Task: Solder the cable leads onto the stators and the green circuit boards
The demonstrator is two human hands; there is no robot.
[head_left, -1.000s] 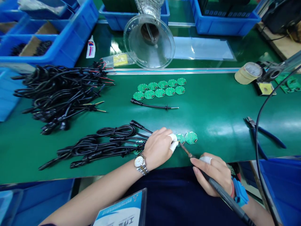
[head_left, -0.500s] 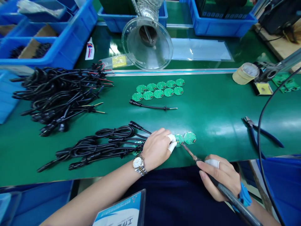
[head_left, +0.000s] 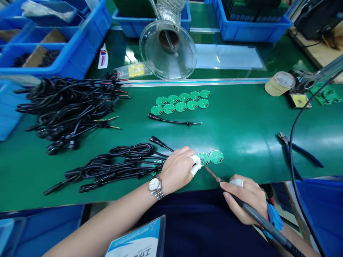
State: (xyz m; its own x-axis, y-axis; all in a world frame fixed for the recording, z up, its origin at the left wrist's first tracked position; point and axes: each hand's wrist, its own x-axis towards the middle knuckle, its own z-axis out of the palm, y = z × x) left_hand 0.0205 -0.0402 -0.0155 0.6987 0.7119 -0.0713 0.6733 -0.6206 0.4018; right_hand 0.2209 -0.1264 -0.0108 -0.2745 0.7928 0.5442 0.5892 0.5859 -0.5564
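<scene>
My right hand [head_left: 245,198] is wrapped round the dark handle of a soldering iron [head_left: 214,175]. The iron's tip meets the lower edge of a round green circuit board [head_left: 204,158]. At that board's left side my left hand [head_left: 180,164] is closed in a pinch, white covers on its fingertips. A black cable [head_left: 163,144] with a connector runs under this hand; its gripped end is hidden by the fingers. Just right of the worked board lies another round circuit board [head_left: 216,156]. Several black cables [head_left: 115,166] lie left of my left hand, with part of a board beneath them.
Two rows of round boards [head_left: 180,106] and a single short cable [head_left: 174,121] lie beyond my hands. A fume extraction hood [head_left: 168,50] hangs above. At right are pliers [head_left: 288,150], a solder spool [head_left: 280,83] and the iron's cord [head_left: 292,142]. A cable pile [head_left: 72,103] lies left.
My right hand and the soldering iron have shifted slightly left, the tip moving from the board's right part to its lower left edge. My left hand has barely moved.
</scene>
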